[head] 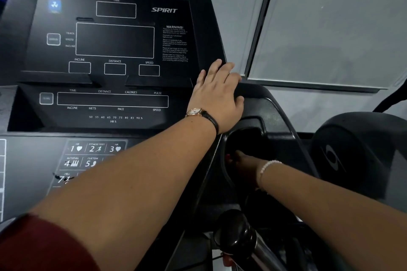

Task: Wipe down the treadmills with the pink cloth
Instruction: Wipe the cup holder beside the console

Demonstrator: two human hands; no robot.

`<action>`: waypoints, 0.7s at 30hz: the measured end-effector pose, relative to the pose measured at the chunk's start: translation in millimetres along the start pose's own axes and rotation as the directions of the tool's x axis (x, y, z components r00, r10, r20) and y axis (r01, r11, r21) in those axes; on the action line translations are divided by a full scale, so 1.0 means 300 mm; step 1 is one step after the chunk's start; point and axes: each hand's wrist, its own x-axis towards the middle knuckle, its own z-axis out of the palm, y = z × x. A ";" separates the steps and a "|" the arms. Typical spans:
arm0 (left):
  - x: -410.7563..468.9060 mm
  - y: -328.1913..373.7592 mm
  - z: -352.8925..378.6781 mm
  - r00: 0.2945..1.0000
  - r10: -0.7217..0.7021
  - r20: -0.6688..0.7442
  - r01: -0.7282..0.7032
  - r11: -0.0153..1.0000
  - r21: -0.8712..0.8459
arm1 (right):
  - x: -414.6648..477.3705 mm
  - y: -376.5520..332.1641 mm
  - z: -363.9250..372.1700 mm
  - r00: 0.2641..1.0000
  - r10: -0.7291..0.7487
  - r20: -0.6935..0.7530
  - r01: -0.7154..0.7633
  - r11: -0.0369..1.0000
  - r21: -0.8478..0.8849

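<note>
**Hands at the right edge of a treadmill console, mid-clean**

The left hand (217, 94) rests flat, fingers straight, on the right rim of the black plastic treadmill console (114, 42). The right hand (244, 166) reaches into the console's dark, moulded cup-holder pocket (248, 138), where shadow hides its fingers, so their grip cannot be told. A pinkish scrap (229, 157) at their tips may be the pink cloth, otherwise unseen. The cloth is probably soft, light and limp, best bunched in the palm. The console looks hard and smooth, and its keys likely want light pressure.
</note>
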 end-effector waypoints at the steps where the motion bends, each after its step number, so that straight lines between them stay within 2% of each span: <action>1: 0.001 0.000 0.001 1.000 0.003 -0.004 -0.003 1.000 0.003 | -0.003 -0.006 0.000 0.999 0.002 -0.044 -0.003 1.000 -0.029; 3: -0.001 -0.001 0.000 1.000 0.010 -0.009 -0.010 1.000 0.007 | -0.009 -0.029 0.007 0.994 0.044 -0.096 -0.056 0.990 -0.129; 5: -0.006 -0.002 -0.001 1.000 0.010 -0.006 -0.010 1.000 -0.007 | -0.012 -0.052 0.000 0.976 0.110 -0.190 -0.130 0.987 -0.094; 7: -0.006 -0.005 -0.003 1.000 0.013 -0.003 -0.013 1.000 -0.013 | -0.009 -0.067 -0.012 0.968 0.093 -0.233 -0.117 0.989 -0.092; 9: -0.009 -0.006 -0.005 1.000 0.015 0.000 -0.015 1.000 -0.008 | 0.003 -0.061 -0.042 0.973 0.140 -0.183 -0.171 0.971 -0.167; 10: -0.010 -0.007 -0.006 1.000 0.015 0.002 -0.015 1.000 -0.004 | -0.002 -0.066 -0.053 0.988 0.120 -0.096 -0.142 0.950 -0.278; 11: -0.010 -0.007 -0.008 1.000 0.014 0.005 -0.014 1.000 0.000 | -0.008 -0.076 -0.060 0.990 0.137 -0.042 -0.143 0.948 -0.285; 12: -0.008 -0.005 -0.008 1.000 0.015 0.008 -0.015 1.000 0.000 | -0.019 -0.087 -0.069 0.994 0.109 -0.022 -0.110 0.925 -0.363; 14: -0.006 -0.005 -0.009 1.000 0.014 0.007 -0.014 1.000 -0.006 | -0.052 -0.098 -0.097 0.987 0.157 0.019 -0.138 0.916 -0.377; 16: -0.007 -0.005 -0.009 1.000 0.017 0.002 -0.017 1.000 -0.008 | -0.089 -0.107 -0.152 0.989 0.145 0.038 -0.128 0.952 -0.279; 17: -0.006 -0.004 -0.006 1.000 0.016 -0.001 -0.016 1.000 -0.008 | -0.105 -0.106 -0.173 0.982 0.172 0.074 -0.159 0.974 -0.160; 18: -0.004 -0.004 -0.004 1.000 0.013 -0.005 -0.013 1.000 -0.005 | -0.125 -0.115 -0.197 0.970 0.220 0.100 -0.227 0.972 0.066; 19: -0.004 -0.004 -0.001 1.000 0.011 -0.009 -0.011 1.000 0.001 | -0.121 -0.128 -0.208 0.988 0.134 0.073 -0.148 0.963 0.226; 21: -0.003 -0.002 0.002 1.000 0.011 -0.013 -0.010 1.000 0.013 | -0.093 -0.114 -0.177 0.999 -0.048 -0.018 0.050 0.842 0.537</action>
